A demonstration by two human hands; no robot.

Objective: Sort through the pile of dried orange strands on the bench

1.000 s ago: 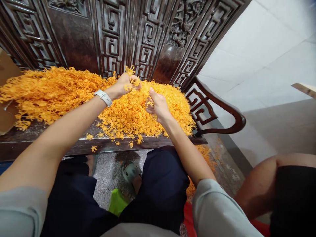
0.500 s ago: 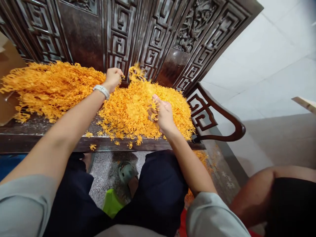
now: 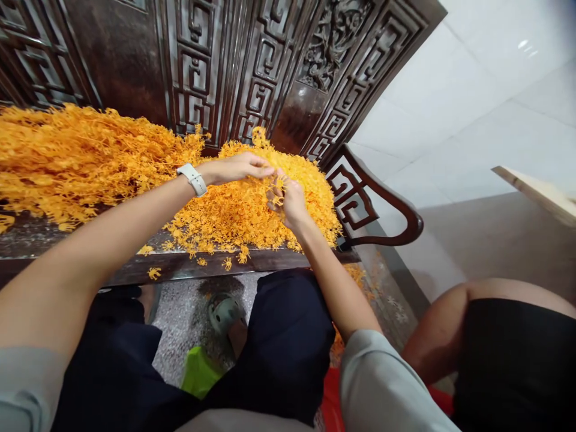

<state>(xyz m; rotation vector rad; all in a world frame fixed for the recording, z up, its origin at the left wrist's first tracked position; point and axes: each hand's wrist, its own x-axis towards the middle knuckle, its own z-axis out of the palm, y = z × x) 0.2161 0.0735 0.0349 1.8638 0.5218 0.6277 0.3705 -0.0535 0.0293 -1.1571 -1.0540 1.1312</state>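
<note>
My right hand (image 3: 293, 204) is closed round a small orange spider-shaped plastic piece (image 3: 279, 183), whose thin legs stick out between the fingers. My left hand (image 3: 252, 166), with a pale watch on its wrist, reaches across and pinches right at the right fingertips. What lies between the left fingers is too small to make out. Both hands are over a heap of loose orange pieces (image 3: 234, 210) on a dark wooden bench (image 3: 175, 264). To the left spreads a second, more tangled orange heap (image 3: 90, 156) with longer strands.
The carved backrest (image 3: 130, 60) rises behind the heaps, and a curved armrest (image 3: 405, 231) closes off the right end. A few loose pieces (image 3: 154, 273) lie along the front edge. A green object (image 3: 198, 372) is on the floor. Another person's leg (image 3: 438, 342) is at right.
My left hand has moved right, from the gap between the heaps to my right fingertips. A blurred orange strand above the right heap is gone from there. The view has shifted slightly.
</note>
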